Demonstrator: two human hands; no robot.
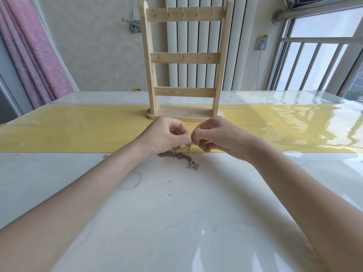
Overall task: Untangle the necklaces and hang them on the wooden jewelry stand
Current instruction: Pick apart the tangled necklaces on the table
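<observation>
A tangled bunch of thin metal necklaces (182,156) lies on the white table just in front of the yellow runner. My left hand (167,135) and my right hand (215,135) meet above it, and each pinches a strand at the top of the tangle with thumb and fingertips. The strands are lifted a little where the fingers hold them, while the remainder trails on the table toward me. The wooden jewelry stand (185,59) stands upright right behind my hands, with three crossbars carrying small hooks. No necklace hangs on it.
A yellow runner (78,130) crosses the glossy white table (176,213) under the stand. Pink curtains (33,55) hang at the left, a radiator stands behind the stand, and a barred window (318,63) is at the right.
</observation>
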